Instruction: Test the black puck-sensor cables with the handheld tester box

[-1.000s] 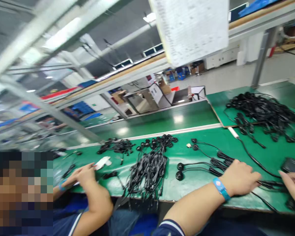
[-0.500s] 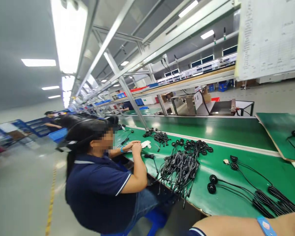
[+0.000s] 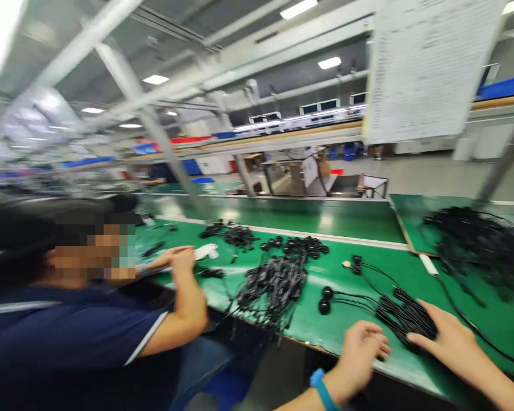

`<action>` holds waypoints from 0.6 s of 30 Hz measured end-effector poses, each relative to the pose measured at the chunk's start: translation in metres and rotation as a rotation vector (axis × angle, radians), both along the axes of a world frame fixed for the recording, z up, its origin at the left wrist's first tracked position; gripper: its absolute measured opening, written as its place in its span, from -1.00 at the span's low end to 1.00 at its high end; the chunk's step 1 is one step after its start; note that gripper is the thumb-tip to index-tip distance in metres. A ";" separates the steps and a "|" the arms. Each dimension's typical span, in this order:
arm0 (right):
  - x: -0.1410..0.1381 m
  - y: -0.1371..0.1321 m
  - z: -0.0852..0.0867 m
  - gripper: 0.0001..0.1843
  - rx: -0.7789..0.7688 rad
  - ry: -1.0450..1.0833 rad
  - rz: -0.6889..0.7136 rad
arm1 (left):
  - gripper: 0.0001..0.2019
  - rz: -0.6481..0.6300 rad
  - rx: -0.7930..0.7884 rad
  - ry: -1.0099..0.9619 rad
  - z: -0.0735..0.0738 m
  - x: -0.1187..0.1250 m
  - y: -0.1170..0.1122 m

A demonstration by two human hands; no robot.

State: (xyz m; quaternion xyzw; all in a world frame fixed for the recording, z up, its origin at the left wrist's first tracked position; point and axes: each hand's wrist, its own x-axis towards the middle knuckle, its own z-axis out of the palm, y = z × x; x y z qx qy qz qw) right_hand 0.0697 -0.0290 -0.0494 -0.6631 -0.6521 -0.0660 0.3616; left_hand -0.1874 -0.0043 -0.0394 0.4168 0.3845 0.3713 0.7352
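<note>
A bundle of black cables (image 3: pixel 405 317) lies on the green worktop (image 3: pixel 308 319) in front of me. My right hand (image 3: pixel 452 337) is on the bundle's right end, with thumb and fingers around the coiled cables. My left hand (image 3: pixel 360 351) is by the table's front edge, left of the bundle, its fingers curled in; a small dark spot shows under the fingertips, too blurred to name. From the bundle, leads run left to two round black pieces (image 3: pixel 325 299) and up to another black piece (image 3: pixel 357 264), beside which sits a small pale piece (image 3: pixel 346 264).
A co-worker (image 3: pixel 89 319) sits at the left, hands near a white item (image 3: pixel 206 251). Between us lies a large heap of black cables (image 3: pixel 274 285). More dark cables (image 3: pixel 475 245) pile up at the right, near a raised green board (image 3: pixel 405 220). A printed sheet (image 3: pixel 428 68) hangs above.
My view has swung to the right. Both my hands now show over the worktop, where only one forearm showed before. The dark cable pile at the right has come into fuller view.
</note>
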 end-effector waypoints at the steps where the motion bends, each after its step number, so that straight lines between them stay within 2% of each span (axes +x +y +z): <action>1: -0.002 -0.011 0.005 -0.26 -0.141 0.001 -0.002 | -0.42 -0.003 -0.109 -0.103 0.005 -0.009 0.001; 4: -0.020 -0.018 0.023 -0.12 -0.431 0.099 -0.071 | -0.42 -0.131 -0.374 -0.277 0.018 -0.027 0.011; 7: -0.044 -0.015 0.036 -0.09 -0.539 0.218 -0.104 | -0.57 -0.184 -0.474 -0.310 0.025 -0.027 0.019; 10: -0.064 -0.022 0.034 -0.11 -0.553 0.294 -0.110 | -0.69 -0.142 -0.515 -0.298 0.029 -0.014 0.025; 14: -0.085 -0.039 0.030 -0.08 -0.470 0.481 -0.075 | -0.70 -0.095 -0.522 -0.222 0.033 0.000 0.037; 18: -0.101 -0.060 0.042 -0.11 -0.398 0.762 0.082 | -0.78 -0.163 -0.479 -0.268 0.034 0.007 0.040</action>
